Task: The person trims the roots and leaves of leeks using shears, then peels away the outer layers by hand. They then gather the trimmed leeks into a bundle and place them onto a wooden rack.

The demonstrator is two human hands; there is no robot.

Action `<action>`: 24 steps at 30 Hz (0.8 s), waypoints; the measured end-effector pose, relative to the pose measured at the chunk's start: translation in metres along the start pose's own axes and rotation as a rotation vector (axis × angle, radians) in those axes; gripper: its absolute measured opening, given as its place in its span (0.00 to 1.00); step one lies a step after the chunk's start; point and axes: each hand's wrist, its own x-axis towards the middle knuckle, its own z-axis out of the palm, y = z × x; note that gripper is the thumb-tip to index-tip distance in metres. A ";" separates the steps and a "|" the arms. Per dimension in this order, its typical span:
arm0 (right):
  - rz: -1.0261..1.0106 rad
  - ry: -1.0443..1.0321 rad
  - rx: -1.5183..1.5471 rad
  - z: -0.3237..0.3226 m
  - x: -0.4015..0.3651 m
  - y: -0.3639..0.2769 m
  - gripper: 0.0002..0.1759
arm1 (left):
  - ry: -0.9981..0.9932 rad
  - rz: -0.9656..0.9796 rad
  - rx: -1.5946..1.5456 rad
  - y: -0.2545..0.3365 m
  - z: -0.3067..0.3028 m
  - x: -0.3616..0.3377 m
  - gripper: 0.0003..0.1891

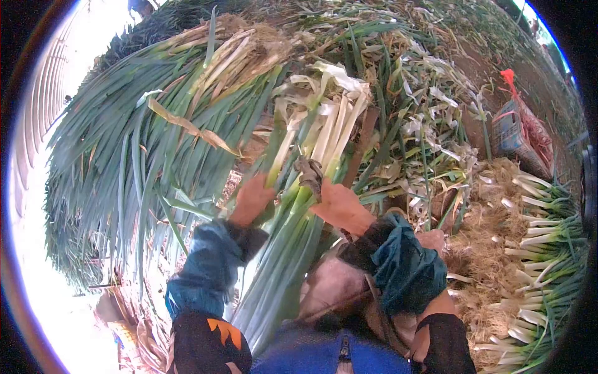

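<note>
left hand [252, 196] clasps leek bundle [288, 249] | right hand [339, 204] grips same bundle | dirt ground [483, 65] strewn with peelings [430, 124] | basket [518, 134] right | greenhouse tunnel

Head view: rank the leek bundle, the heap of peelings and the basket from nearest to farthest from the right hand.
1. leek bundle, touching the right hand, just to its left.
2. heap of peelings, up and right of the hand.
3. basket, far right, beyond the peelings.
</note>
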 end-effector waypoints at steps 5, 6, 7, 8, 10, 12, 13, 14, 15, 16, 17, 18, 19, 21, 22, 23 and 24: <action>0.084 -0.004 -0.081 -0.005 0.001 -0.002 0.27 | -0.030 -0.053 -0.280 0.038 0.006 -0.047 0.19; 0.108 0.003 -0.086 -0.008 -0.001 -0.005 0.27 | -0.028 -0.055 -0.324 0.044 0.005 -0.052 0.20; 0.133 0.012 -0.093 -0.011 -0.002 -0.006 0.27 | -0.003 -0.027 -0.338 0.045 0.008 -0.052 0.20; 0.119 0.024 -0.087 -0.013 -0.002 -0.005 0.27 | -0.010 -0.019 -0.356 0.045 0.010 -0.048 0.19; 0.091 0.045 -0.075 -0.014 -0.004 0.000 0.28 | -0.027 -0.009 -0.391 0.044 0.015 -0.039 0.19; 0.134 0.053 -0.107 -0.015 -0.002 0.006 0.27 | -0.023 0.042 -0.401 0.047 0.028 -0.027 0.19; 0.155 0.058 -0.123 -0.016 -0.001 0.009 0.27 | -0.020 0.070 -0.406 0.049 0.033 -0.023 0.19; 0.181 0.075 -0.138 -0.018 0.002 0.010 0.27 | -0.043 0.048 -0.433 0.050 0.034 -0.022 0.19; 0.209 0.093 -0.152 -0.020 0.005 0.011 0.27 | -0.069 0.027 -0.459 0.055 0.031 -0.022 0.19; 0.239 0.110 -0.164 -0.022 0.006 0.011 0.27 | -0.097 0.007 -0.485 0.058 0.030 -0.022 0.20; 0.241 0.129 -0.161 -0.025 0.006 0.013 0.27 | -0.105 0.015 -0.518 0.055 0.035 -0.019 0.20; 0.241 0.146 -0.157 -0.028 0.005 0.012 0.27 | -0.111 0.021 -0.551 0.049 0.038 -0.016 0.21; 0.236 0.161 -0.155 -0.030 0.006 0.011 0.27 | -0.114 0.025 -0.584 0.044 0.041 -0.014 0.21; 0.226 0.136 -0.166 -0.029 0.007 0.013 0.27 | -0.109 0.050 -0.535 0.040 0.043 -0.012 0.21; 0.226 0.125 -0.170 -0.028 0.007 0.015 0.27 | -0.111 0.064 -0.510 0.040 0.044 -0.011 0.22; 0.231 0.132 -0.175 -0.026 0.009 0.019 0.27 | -0.107 0.075 -0.525 0.040 0.047 -0.012 0.22; 0.235 0.137 -0.178 -0.025 0.013 0.020 0.27 | -0.102 0.084 -0.538 0.039 0.051 -0.012 0.21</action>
